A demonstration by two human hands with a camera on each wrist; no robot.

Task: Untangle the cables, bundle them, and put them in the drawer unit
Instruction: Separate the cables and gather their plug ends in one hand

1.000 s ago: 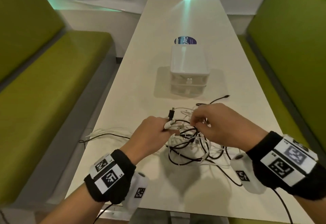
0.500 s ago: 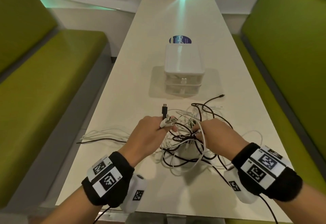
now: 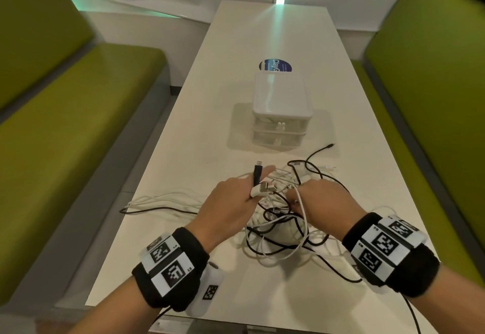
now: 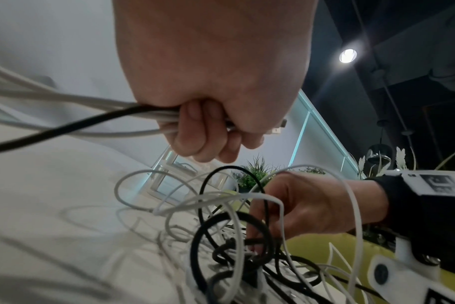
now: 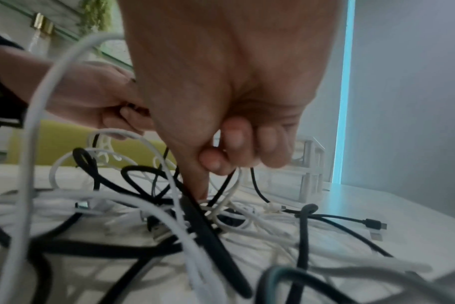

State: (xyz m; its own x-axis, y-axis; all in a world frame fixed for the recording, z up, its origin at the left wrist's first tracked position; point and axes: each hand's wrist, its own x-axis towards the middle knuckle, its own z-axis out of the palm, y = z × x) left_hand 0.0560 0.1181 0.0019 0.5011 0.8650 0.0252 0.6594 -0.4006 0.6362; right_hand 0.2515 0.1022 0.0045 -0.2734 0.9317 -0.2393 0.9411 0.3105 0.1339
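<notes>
A tangle of black and white cables (image 3: 278, 226) lies on the white table (image 3: 199, 128) in front of me. My left hand (image 3: 236, 197) grips several cable ends in its fist (image 4: 195, 121); a black plug (image 3: 256, 176) and a white plug (image 3: 258, 189) stick out of it. My right hand (image 3: 320, 199) reaches down into the tangle, its fingers curled and its thumb (image 5: 198, 181) against a black cable (image 5: 208, 226). The white two-drawer unit (image 3: 282, 113) stands beyond the tangle with both drawers closed.
Green benches (image 3: 65, 113) run along both sides of the table. Loose white and black cable runs (image 3: 157, 203) trail to the left table edge. A round blue sticker (image 3: 273, 65) lies behind the drawer unit. A black cable end (image 3: 329, 146) lies to the drawer unit's right.
My right hand has dropped from above the tangle down into it and moved closer to me. My left hand keeps its grip on the plug ends.
</notes>
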